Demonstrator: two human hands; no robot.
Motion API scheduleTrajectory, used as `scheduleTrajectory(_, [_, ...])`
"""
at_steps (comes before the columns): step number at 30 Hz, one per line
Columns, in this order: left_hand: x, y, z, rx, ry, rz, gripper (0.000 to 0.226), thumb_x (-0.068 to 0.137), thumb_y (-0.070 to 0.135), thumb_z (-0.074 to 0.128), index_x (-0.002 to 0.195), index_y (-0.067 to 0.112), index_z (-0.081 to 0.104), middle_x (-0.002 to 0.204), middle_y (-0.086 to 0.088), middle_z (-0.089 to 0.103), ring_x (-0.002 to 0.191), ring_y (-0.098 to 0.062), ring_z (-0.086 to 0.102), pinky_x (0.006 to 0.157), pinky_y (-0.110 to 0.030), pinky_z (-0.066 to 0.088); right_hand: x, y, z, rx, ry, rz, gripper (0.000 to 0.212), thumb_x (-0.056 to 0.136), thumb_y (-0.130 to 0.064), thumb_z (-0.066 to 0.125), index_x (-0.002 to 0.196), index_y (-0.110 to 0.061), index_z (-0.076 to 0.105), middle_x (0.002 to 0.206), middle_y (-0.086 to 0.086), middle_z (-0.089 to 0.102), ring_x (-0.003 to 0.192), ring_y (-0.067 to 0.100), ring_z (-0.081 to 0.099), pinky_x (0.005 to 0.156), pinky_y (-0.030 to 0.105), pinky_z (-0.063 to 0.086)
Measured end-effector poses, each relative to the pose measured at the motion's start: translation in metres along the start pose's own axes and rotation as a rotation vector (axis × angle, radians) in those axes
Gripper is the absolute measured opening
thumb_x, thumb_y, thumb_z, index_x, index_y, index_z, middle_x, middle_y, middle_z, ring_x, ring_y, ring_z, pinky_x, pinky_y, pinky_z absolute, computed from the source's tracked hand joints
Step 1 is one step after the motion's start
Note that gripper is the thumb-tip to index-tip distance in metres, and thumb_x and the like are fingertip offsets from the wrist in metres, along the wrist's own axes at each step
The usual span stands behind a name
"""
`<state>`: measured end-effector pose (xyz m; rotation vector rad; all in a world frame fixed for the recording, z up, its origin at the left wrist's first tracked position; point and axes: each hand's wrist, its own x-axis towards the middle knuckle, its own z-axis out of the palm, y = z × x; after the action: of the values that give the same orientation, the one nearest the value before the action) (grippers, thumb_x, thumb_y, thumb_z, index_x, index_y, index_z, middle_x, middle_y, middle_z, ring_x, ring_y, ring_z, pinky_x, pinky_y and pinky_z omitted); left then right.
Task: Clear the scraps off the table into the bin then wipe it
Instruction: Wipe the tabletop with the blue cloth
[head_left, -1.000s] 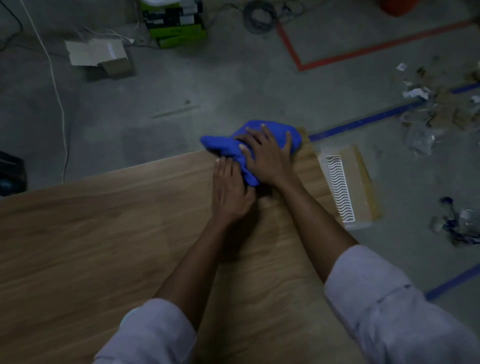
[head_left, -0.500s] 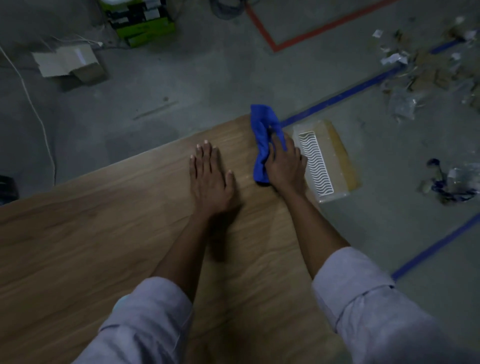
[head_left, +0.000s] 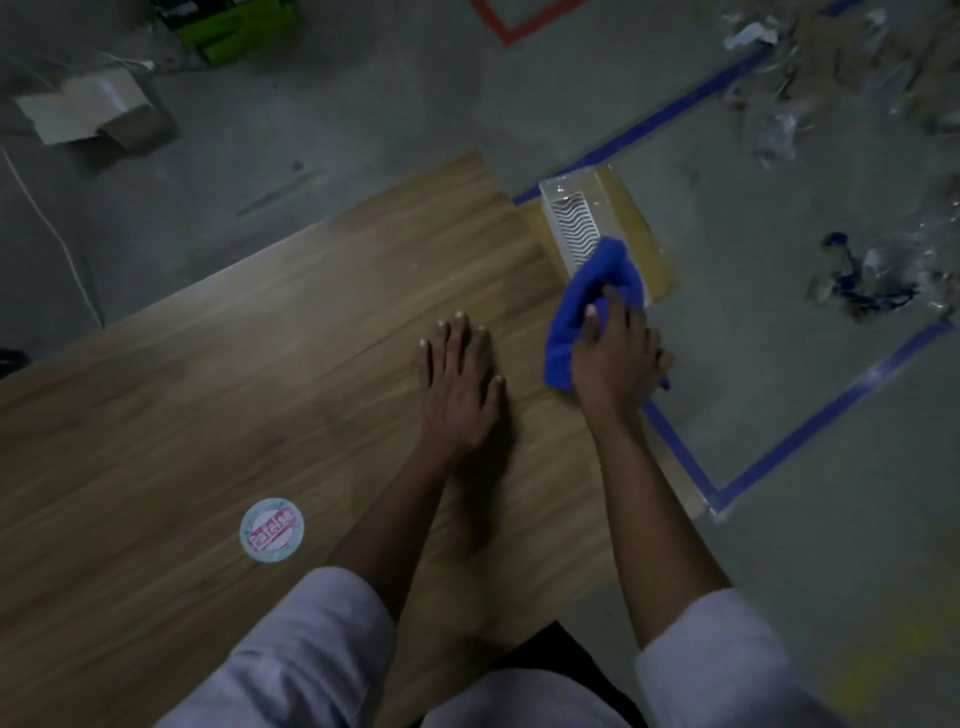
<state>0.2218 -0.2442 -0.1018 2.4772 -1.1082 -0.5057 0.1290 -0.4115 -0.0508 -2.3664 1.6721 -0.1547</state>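
My right hand (head_left: 615, 358) grips a bunched blue cloth (head_left: 587, 304) at the right edge of the wooden table (head_left: 218, 395), with part of the cloth hanging past the edge. My left hand (head_left: 460, 387) rests flat on the tabletop, fingers straight, just left of the cloth. Below the table's right edge, on the floor, stands a white slotted bin (head_left: 574, 228) with a brown side; the cloth's upper end overlaps it in view. A round sticker (head_left: 271, 529) with pink lettering lies on the table near me.
Scraps of paper and plastic (head_left: 841, 73) litter the floor at the upper right, with more debris (head_left: 872, 280) at the right. Blue tape lines (head_left: 810, 426) and red tape mark the concrete. A cardboard box (head_left: 88, 111) and a green box (head_left: 234, 26) sit at the far left.
My right hand has drawn the cloth from the far corner along the right edge toward me. My left hand left the cloth and now lies flat on the table.
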Motion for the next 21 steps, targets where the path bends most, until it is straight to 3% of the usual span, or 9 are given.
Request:
scheduleTrajectory(2, [-0.009,0.005,0.004,0.015,-0.019,0.014,0.069,0.100,0.045,0.038,0.162,0.016,0.026,0.172,-0.011,0.006,0.159,-0.028,-0.002,0.127,-0.054,-0.003,-0.007,-0.007,0.013,0.005,-0.166,-0.090,0.052,0.106,-0.051,0.037,0.154,-0.033,0.035,0.160,0.007,0.036,0.141,0.034,0.038,0.114,0.056,0.026])
scheduleTrajectory(4, [-0.018,0.014,0.011,0.033,-0.038,0.036,0.070,0.099,0.047,0.034,0.161,0.015,0.028,0.172,-0.011,0.009,0.159,-0.029,0.001,0.126,-0.057,-0.002,-0.015,-0.004,0.034,-0.016,-0.232,-0.154,0.057,0.105,-0.059,0.031,0.157,-0.037,0.025,0.164,0.009,0.028,0.144,0.036,0.033,0.117,0.059,0.024])
scheduleTrajectory(7, [-0.032,0.027,0.022,0.042,-0.060,0.048,0.073,0.097,0.050,0.029,0.160,0.014,0.029,0.171,-0.011,0.011,0.159,-0.030,0.004,0.125,-0.058,-0.006,-0.021,0.012,0.045,-0.044,-0.177,-0.178,0.059,0.104,-0.064,0.022,0.158,-0.041,0.019,0.159,0.011,0.035,0.136,0.036,0.040,0.112,0.057,0.031])
scheduleTrajectory(10, [-0.052,0.043,0.032,0.049,-0.081,0.073,0.070,0.098,0.048,0.038,0.160,0.016,0.029,0.171,-0.011,0.011,0.159,-0.031,0.004,0.124,-0.059,-0.007,-0.040,0.052,0.036,-0.057,-0.171,-0.137,0.057,0.105,-0.063,0.020,0.158,-0.043,0.016,0.155,0.011,0.040,0.132,0.036,0.044,0.109,0.056,0.034])
scheduleTrajectory(13, [-0.070,0.059,0.036,0.076,-0.099,0.045,0.070,0.098,0.046,0.042,0.160,0.017,0.028,0.171,-0.012,0.010,0.158,-0.032,0.003,0.124,-0.058,-0.007,-0.070,0.102,0.027,-0.092,-0.158,-0.103,0.053,0.107,-0.057,0.026,0.158,-0.040,0.025,0.146,0.013,0.048,0.120,0.037,0.050,0.102,0.054,0.037])
scheduleTrajectory(17, [-0.098,0.069,0.038,0.101,-0.160,0.038,0.072,0.097,0.048,0.034,0.161,0.016,0.025,0.172,-0.013,0.005,0.158,-0.034,0.001,0.125,-0.058,-0.001,-0.110,0.155,0.014,-0.120,-0.071,0.007,0.045,0.108,-0.047,0.034,0.147,-0.032,0.049,0.120,0.012,0.063,0.100,0.036,0.060,0.086,0.052,0.047])
scheduleTrajectory(21, [-0.122,0.073,0.037,0.085,-0.209,0.071,0.076,0.094,0.049,0.032,0.160,0.013,0.024,0.171,-0.013,0.004,0.158,-0.032,-0.003,0.126,-0.055,-0.005,-0.120,0.172,-0.011,0.054,0.112,0.140,0.032,0.107,-0.023,0.046,0.134,-0.015,0.060,0.123,0.015,0.066,0.110,0.039,0.060,0.087,0.050,0.043])
